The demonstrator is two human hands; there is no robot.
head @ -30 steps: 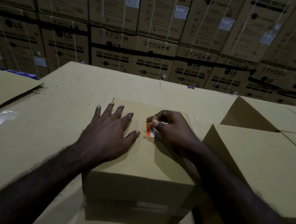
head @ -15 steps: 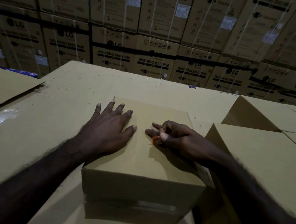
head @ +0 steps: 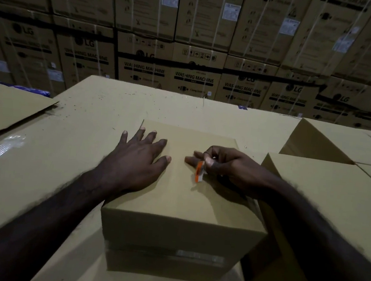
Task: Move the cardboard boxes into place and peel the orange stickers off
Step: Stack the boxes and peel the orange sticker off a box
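A small plain cardboard box stands in front of me on a large flat cardboard surface. My left hand lies flat on the left part of the box's top, fingers spread. Over the right part of the top, my right hand pinches an orange sticker between thumb and fingers. The sticker hangs down from the fingers, its lower end close to the box top; whether it still touches the top I cannot tell.
More plain cardboard boxes stand close on the right, one behind the other. A loose cardboard sheet lies at the left. A wall of stacked washing machine cartons closes off the far side.
The orange sticker lay against the box top under my right fingers; now it hangs lifted from them. My right hand has drawn slightly right. The left hand has stayed put.
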